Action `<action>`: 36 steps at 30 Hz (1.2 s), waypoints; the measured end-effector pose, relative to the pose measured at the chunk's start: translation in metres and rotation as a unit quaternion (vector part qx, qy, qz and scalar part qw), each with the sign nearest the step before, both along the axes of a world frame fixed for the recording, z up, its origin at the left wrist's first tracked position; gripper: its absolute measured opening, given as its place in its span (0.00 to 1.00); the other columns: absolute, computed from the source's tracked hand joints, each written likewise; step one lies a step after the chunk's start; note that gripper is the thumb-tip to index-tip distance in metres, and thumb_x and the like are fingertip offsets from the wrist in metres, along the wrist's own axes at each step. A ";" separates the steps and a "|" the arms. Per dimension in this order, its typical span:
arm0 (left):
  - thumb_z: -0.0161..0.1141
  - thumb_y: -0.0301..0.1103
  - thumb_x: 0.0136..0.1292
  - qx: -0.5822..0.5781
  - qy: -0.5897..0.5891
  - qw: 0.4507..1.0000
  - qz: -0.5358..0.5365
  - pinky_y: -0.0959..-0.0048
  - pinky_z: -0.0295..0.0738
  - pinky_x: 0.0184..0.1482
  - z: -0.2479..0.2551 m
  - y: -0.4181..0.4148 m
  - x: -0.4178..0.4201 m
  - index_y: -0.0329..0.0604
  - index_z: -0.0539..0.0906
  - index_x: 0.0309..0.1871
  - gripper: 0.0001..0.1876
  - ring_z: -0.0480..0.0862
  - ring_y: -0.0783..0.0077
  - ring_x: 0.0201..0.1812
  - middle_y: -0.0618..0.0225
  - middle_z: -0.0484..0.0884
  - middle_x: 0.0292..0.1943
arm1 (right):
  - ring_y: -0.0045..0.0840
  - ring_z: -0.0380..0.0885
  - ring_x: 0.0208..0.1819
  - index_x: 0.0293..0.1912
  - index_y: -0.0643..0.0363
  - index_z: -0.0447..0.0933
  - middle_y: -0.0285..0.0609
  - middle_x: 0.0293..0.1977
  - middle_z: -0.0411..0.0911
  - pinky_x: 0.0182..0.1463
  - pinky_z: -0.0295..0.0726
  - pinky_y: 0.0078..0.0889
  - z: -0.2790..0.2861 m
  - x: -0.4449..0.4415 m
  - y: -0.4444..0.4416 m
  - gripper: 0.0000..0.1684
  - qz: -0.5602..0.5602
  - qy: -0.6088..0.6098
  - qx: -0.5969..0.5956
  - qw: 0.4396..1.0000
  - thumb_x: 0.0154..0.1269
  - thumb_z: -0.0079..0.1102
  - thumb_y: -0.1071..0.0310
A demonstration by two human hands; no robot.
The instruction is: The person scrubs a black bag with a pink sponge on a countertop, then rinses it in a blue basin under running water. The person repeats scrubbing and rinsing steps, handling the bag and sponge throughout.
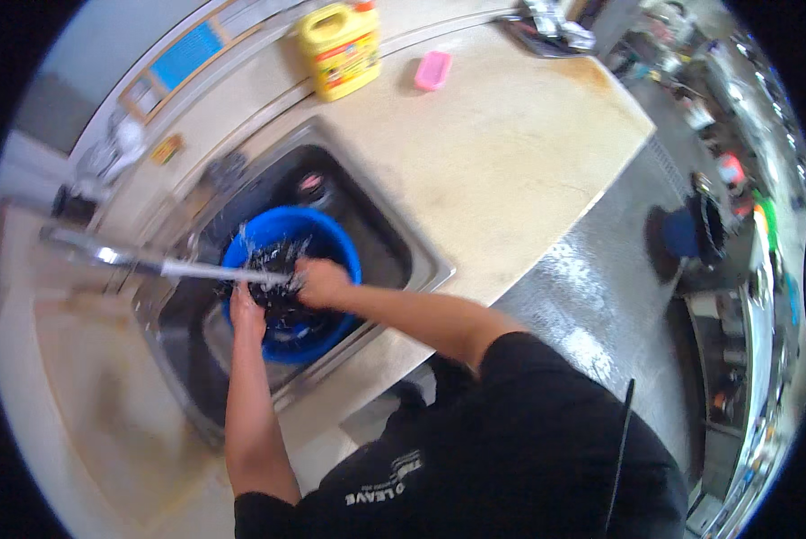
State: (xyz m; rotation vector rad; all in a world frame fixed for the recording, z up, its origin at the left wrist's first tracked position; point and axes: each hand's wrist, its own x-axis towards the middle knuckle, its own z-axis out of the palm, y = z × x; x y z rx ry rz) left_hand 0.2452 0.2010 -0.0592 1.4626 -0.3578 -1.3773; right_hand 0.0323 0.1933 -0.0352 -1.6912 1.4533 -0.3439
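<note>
A round blue plastic basin [341, 236] stands in a stainless-steel sink [403, 232]. Dark, wet material [275, 296] that looks like cloth fills much of it. Water [227, 271] pours from the metal faucet [106, 255] onto this material and splashes. My left hand [246, 313] is at the basin's near left side, its fingers at the edge of the dark material beside the stream. Over the basin's right part, my right hand [322, 283] has curled fingers closed on the dark material. Splashing and blur hide the fingertips of both hands.
A yellow plastic jug [344, 57] stands on the beige counter [483, 162] against the wall, with a small pink container [434, 71] to its right. A dark tray [537, 39] with foil-like items lies at the far corner. A yellow-orange item [167, 149] sits behind the sink.
</note>
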 end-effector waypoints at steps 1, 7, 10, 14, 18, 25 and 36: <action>0.54 0.46 0.80 0.012 0.009 0.999 0.051 0.55 0.75 0.66 0.024 0.000 0.001 0.42 0.74 0.70 0.24 0.80 0.57 0.64 0.59 0.81 0.64 | 0.48 0.85 0.54 0.53 0.51 0.82 0.51 0.50 0.85 0.58 0.83 0.52 0.010 -0.008 -0.002 0.23 0.007 -0.007 -0.006 1.000 0.54 0.65 0.65; 0.65 0.41 0.74 -0.102 0.041 0.993 0.043 0.56 0.80 0.61 0.131 0.005 0.004 0.46 0.76 0.67 0.23 0.84 0.60 0.59 0.62 0.83 0.61 | 0.49 0.84 0.48 0.41 0.57 0.82 0.52 0.43 0.86 0.50 0.81 0.47 0.059 -0.044 -0.023 0.23 -0.047 -0.074 -0.065 0.994 0.47 0.78 0.58; 0.68 0.35 0.69 -0.143 -0.096 0.985 -0.021 0.54 0.80 0.58 0.168 0.029 0.003 0.36 0.77 0.60 0.21 0.87 0.53 0.54 0.55 0.86 0.55 | 0.50 0.83 0.46 0.40 0.60 0.78 0.54 0.38 0.84 0.48 0.81 0.47 0.092 -0.048 -0.022 0.22 -0.035 -0.115 -0.132 0.984 0.48 0.79 0.62; 0.72 0.48 0.61 0.022 -0.693 0.714 -0.096 0.49 0.79 0.56 0.139 0.045 0.017 0.26 0.82 0.50 0.28 0.85 0.38 0.53 0.36 0.85 0.49 | 0.51 0.82 0.48 0.46 0.60 0.75 0.55 0.43 0.82 0.52 0.80 0.46 0.105 -0.040 -0.021 0.25 -0.007 -0.118 -0.193 0.974 0.53 0.78 0.63; 0.67 0.48 0.65 0.099 -0.714 0.659 -0.216 0.46 0.80 0.52 0.100 0.049 -0.015 0.32 0.85 0.42 0.21 0.86 0.40 0.49 0.42 0.86 0.48 | 0.51 0.72 0.62 0.62 0.51 0.72 0.53 0.61 0.72 0.61 0.78 0.54 0.055 -0.027 -0.010 0.34 0.057 0.033 -0.258 0.964 0.57 0.75 0.61; 0.50 0.61 0.74 0.090 -0.662 0.554 -0.497 0.32 0.44 0.78 -0.024 0.046 -0.044 0.51 0.68 0.78 0.36 0.59 0.42 0.80 0.51 0.64 0.78 | 0.57 0.40 0.83 0.75 0.50 0.69 0.54 0.83 0.42 0.77 0.48 0.77 -0.053 0.006 0.004 0.45 0.266 0.291 -0.047 0.918 0.69 0.56 0.34; 0.41 0.61 0.76 0.120 -0.609 0.585 -0.521 0.31 0.49 0.76 -0.104 0.024 -0.028 0.54 0.73 0.76 0.34 0.70 0.45 0.75 0.52 0.73 0.74 | 0.58 0.42 0.82 0.79 0.56 0.59 0.57 0.80 0.51 0.78 0.40 0.80 -0.135 0.021 -0.015 0.55 0.231 0.235 -0.101 0.938 0.66 0.53 0.28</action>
